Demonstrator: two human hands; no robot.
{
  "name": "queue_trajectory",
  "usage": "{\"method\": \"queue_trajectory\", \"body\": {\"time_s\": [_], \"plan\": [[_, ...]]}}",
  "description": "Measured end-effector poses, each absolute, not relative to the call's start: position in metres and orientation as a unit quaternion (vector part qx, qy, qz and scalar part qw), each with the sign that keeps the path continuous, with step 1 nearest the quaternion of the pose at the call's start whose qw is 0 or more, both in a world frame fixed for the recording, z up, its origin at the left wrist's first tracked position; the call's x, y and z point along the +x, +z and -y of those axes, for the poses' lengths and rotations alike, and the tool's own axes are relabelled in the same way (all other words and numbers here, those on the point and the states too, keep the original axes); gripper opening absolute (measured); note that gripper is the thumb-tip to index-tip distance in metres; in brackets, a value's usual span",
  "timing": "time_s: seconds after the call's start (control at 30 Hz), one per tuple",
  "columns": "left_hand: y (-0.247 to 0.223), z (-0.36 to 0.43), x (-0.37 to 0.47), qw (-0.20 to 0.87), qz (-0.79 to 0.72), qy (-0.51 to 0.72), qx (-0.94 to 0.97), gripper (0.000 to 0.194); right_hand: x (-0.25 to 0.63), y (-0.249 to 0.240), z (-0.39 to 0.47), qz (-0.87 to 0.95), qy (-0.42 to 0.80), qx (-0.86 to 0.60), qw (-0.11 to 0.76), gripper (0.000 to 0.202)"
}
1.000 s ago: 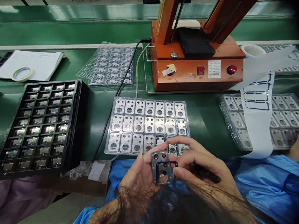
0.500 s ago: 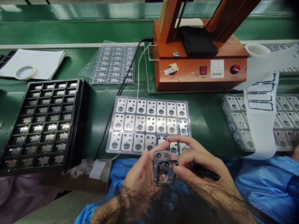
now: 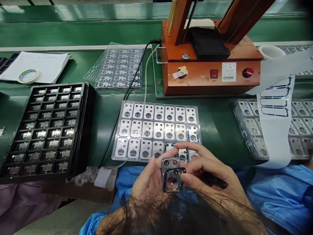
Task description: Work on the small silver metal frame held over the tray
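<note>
My left hand (image 3: 144,184) is closed on a small metal plate (image 3: 165,165) with two small round holes at its top and a large round opening lower down. Between thumb and fingertips, my right hand (image 3: 212,168) pinches a thin dark-blue frame-shaped gasket (image 3: 182,169), which lies over the plate's lower part. A black, rod-like tool (image 3: 218,181) is also tucked in the right hand's fingers; its tip is hidden. Just beyond both hands is a clear tray (image 3: 156,103) of similar metal plates, a few of them edged with dark-blue frames. My hair covers part of both wrists.
An orange machine (image 3: 210,76) with a black block on it stands at the back. To the left sits a black compartment tray (image 3: 83,130) of small metal parts. A white strip with blue frames (image 3: 276,137) hangs over stacked trays (image 3: 249,147) at right. A black cable (image 3: 117,120) crosses the bench.
The blue frame's lower end has come into line with the plate's lower edge, where before it sat askew. Both hands stay almost in place.
</note>
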State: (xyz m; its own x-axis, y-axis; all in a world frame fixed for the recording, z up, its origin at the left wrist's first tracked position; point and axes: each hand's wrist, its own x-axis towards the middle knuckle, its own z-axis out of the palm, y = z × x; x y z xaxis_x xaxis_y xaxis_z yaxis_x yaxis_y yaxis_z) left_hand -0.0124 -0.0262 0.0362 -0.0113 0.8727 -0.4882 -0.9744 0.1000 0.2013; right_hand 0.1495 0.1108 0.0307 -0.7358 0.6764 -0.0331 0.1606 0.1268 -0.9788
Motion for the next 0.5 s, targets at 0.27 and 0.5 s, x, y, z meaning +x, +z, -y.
{"method": "queue_trajectory", "body": {"time_s": [0.27,0.5], "plan": [[0.0388,0.0231,-0.01,0.688,-0.246,0.672,-0.121,0.054,0.1503,0.029,-0.1088,0.711,0.597,-0.299,0.221,0.036],[0.0419,0.023,-0.0112,0.688,-0.242,0.667,-0.155,0.061,0.147,0.0348,-0.1107,0.715,0.596,-0.299,0.21,0.038]]}}
